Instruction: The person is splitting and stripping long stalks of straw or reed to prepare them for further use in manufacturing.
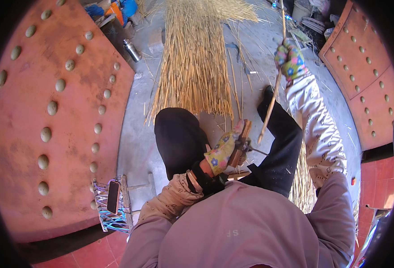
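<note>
My left hand, in a yellow flowered glove, is closed around a small wooden hand tool in front of my lap. Dark metal parts show on the tool, and a thin rod sticks out to its right; its exact kind I cannot make out. Farther out to the right, my right hand, in a matching glove, grips a long reed stalk. The stalk slants down towards me, its lower end just right of the tool and apart from it. A large bundle of dry reeds lies on the floor ahead of my knees.
Studded reddish door panels stand at left, with another at right. A metal flask is near the left panel. A phone rests on a corded stool. More reeds lie by my right leg.
</note>
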`<state>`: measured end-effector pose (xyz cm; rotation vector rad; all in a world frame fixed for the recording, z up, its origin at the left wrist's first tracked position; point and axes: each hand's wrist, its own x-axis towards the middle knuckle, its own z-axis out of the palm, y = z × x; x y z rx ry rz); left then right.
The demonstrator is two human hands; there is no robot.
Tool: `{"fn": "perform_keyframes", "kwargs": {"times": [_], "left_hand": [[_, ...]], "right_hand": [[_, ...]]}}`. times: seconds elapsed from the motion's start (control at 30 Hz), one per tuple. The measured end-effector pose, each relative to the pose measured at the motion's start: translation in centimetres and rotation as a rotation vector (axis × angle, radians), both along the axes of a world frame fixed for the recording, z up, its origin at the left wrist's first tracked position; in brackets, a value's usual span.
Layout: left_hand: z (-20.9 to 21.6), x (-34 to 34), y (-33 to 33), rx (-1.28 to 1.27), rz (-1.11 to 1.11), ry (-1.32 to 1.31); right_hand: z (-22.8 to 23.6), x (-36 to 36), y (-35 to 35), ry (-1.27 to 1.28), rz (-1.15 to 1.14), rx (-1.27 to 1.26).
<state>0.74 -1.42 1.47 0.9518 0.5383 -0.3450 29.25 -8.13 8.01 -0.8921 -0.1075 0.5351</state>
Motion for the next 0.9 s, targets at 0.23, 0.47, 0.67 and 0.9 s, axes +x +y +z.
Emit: {"fn": "perform_keyframes", "kwargs": {"times": [0.23,0.47,0.67,0.9], "left_hand": [[3.0,-1.4,-2.3,-0.048,0.019,-0.047],[1.3,-1.0,-1.3,-0.141,0.036,0.061],[1.3,0.7,-2.4,0.060,0.317,-0.206],[2.7,3.8,-1.0,0.319,0.387,-0.179]], "right_hand": [[1.7,-2.6,-1.2,-0.048,-0.072,0.075],[-1.7,-4.8,-1.5,0.001,-0.174,0.130],[-2.5,-13.8,0.4,0.163,0.081,-0.057],[-6.8,-9.2,-5.1,-0.201,0.496,0.098]]}}
